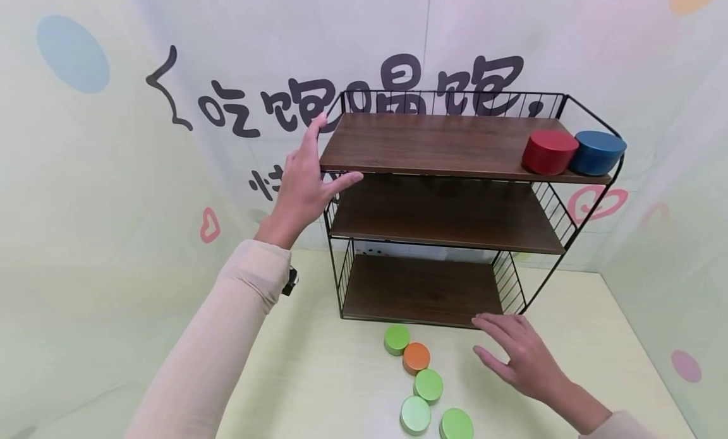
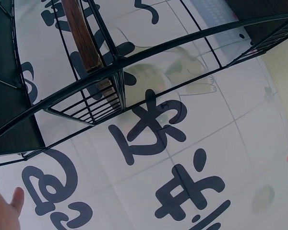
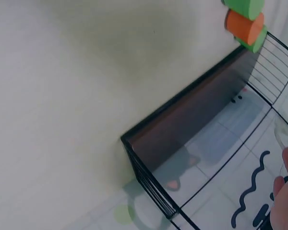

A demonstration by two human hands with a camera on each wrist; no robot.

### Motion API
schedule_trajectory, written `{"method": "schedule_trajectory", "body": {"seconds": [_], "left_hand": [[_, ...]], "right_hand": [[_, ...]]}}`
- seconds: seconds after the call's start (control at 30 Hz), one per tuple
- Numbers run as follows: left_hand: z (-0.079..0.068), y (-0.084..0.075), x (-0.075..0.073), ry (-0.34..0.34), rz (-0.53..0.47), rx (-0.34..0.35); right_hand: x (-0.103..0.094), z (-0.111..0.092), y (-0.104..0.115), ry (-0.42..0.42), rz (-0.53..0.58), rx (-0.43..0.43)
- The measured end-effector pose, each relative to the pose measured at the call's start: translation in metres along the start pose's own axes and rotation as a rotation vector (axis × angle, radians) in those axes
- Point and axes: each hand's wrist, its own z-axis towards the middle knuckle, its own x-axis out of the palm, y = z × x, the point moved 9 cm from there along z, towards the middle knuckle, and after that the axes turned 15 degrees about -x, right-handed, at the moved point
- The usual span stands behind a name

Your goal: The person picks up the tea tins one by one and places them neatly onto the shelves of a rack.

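A three-tier rack [image 1: 432, 142] of black wire and dark wood boards stands on the pale table. My left hand [image 1: 301, 180] is at the rack's top left corner, thumb spread from the fingers and overlapping the top board's front edge. Low at the right, my right hand [image 1: 520, 357] hovers in front of the bottom board [image 1: 423, 287], fingers loosely extended, with nothing in it. A red round tin [image 1: 549, 153] and a blue round tin [image 1: 597, 153] sit side by side on the top board's right end.
In front of the rack, several small round tins lie in a staggered row, mostly green [image 1: 428, 385], with one orange tin [image 1: 416, 358]. A printed cloth backdrop [image 1: 239, 60] rises behind and at both sides. A small black object [image 1: 291, 281] shows beside the left sleeve.
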Motion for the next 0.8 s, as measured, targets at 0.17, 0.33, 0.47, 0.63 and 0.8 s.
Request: {"method": "schedule_trajectory", "body": {"seconds": [0.17, 0.33, 0.47, 0.63, 0.8], "left_hand": [[0.0, 0.001, 0.0, -0.001, -0.001, 0.001], [0.001, 0.001, 0.0, 0.0, 0.0, -0.001], [0.001, 0.0, 0.0, 0.006, 0.001, -0.005], [0.002, 0.0, 0.0, 0.004, 0.003, -0.005], [0.002, 0.001, 0.001, 0.005, 0.004, -0.006]], "right_hand": [[0.013, -0.011, 0.011, 0.019, 0.052, 0.019], [0.026, -0.023, 0.019, 0.072, 0.09, 0.084], [0.04, -0.036, 0.029, 0.139, 0.126, 0.11], [0.054, -0.046, 0.044, 0.183, 0.175, 0.101], [0.059, -0.05, 0.056, 0.193, 0.203, 0.07]]}}
